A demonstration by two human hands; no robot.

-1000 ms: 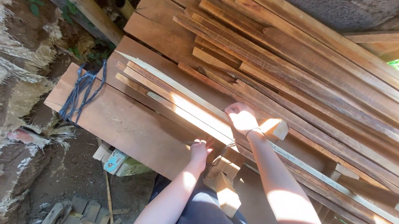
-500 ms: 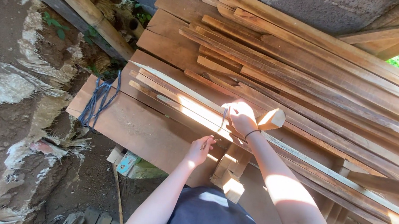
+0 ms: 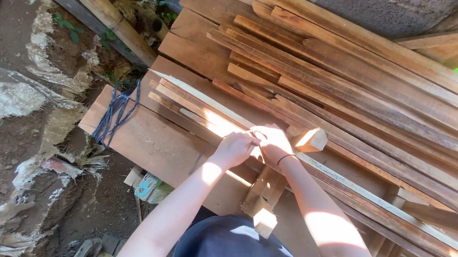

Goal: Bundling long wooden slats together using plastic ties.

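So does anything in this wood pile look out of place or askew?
A short wooden block sits crosswise on the long slats, right beside the right hand. A dark blue cord hangs tangled over the left end of the wide board. The slats themselves lie loosely, ends uneven.

Both hands are meeting over a stack of thin wooden slats (image 3: pixel 202 109) lying on a wide board (image 3: pixel 153 146). The left hand (image 3: pixel 234 146) is curling its fingers against the right hand (image 3: pixel 274 142), the two touching at the sunlit near edge of the slats. A short pale wood block (image 3: pixel 310 139) is sitting just right of the right hand. Blue cord (image 3: pixel 117 112) is wrapping the board's left end. Longer planks (image 3: pixel 370 81) are piling toward the far block wall (image 3: pixel 366 10)
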